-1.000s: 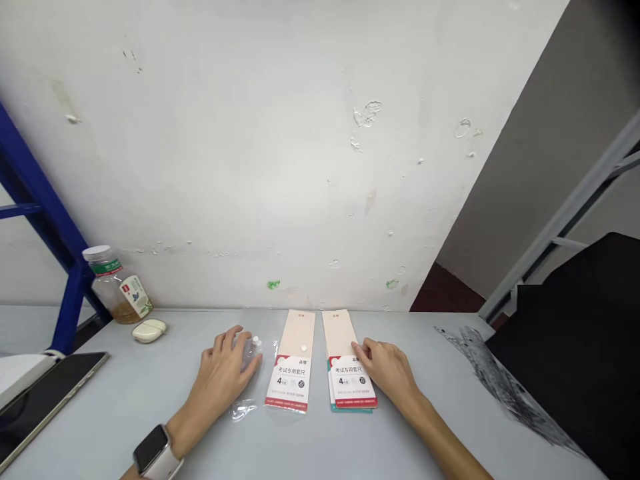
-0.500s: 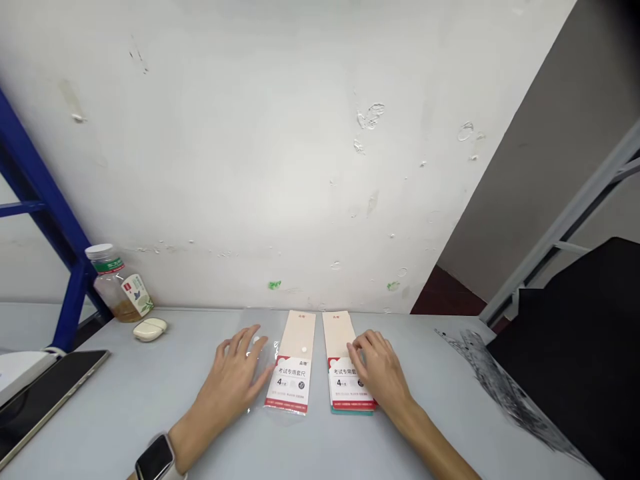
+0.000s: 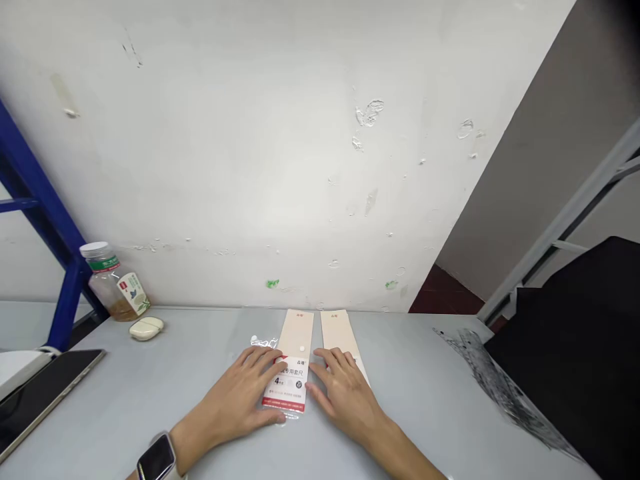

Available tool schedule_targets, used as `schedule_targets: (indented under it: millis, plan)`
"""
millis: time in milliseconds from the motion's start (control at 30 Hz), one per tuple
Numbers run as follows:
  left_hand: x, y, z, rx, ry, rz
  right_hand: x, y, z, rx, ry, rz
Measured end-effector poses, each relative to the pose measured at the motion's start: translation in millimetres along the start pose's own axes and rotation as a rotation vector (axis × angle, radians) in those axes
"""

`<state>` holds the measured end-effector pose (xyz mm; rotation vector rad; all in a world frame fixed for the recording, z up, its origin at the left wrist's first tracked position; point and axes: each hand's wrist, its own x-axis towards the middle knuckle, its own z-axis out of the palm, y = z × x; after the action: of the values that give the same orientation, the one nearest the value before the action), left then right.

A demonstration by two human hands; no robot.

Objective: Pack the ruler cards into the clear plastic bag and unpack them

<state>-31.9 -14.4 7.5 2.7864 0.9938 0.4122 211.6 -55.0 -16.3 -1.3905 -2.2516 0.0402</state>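
A cream card packet with a white and red label (image 3: pixel 286 395) lies flat on the grey table, in a clear plastic sleeve. My left hand (image 3: pixel 239 400) rests with spread fingers over its left edge, a watch on the wrist. The fingertips of my right hand (image 3: pixel 345 397) touch or nearly touch its right edge, the fingers apart. A second cream packet (image 3: pixel 340 330) lies just to the right, its lower part and label mostly hidden under my right hand. Neither hand grips anything.
At the left stand a bottle with a white lid (image 3: pixel 114 283), a cream oval case (image 3: pixel 147 328) and a dark tablet (image 3: pixel 45 393). A black item (image 3: pixel 575 347) and a grey patterned piece (image 3: pixel 505 380) lie at the right. A white wall rises behind.
My right hand has moved left, from the right packet's label to the left packet's edge, and now covers the right packet's lower part. My left hand has shifted onto the left packet's edge.
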Motion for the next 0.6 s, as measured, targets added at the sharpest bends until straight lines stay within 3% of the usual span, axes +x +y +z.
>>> schedule_targets:
  millis: [600]
  plan:
    - [2.1, 7.7, 11.6, 0.037, 0.099, -0.027, 3.9, -11.8, -19.2, 0.593, -0.190, 0.260]
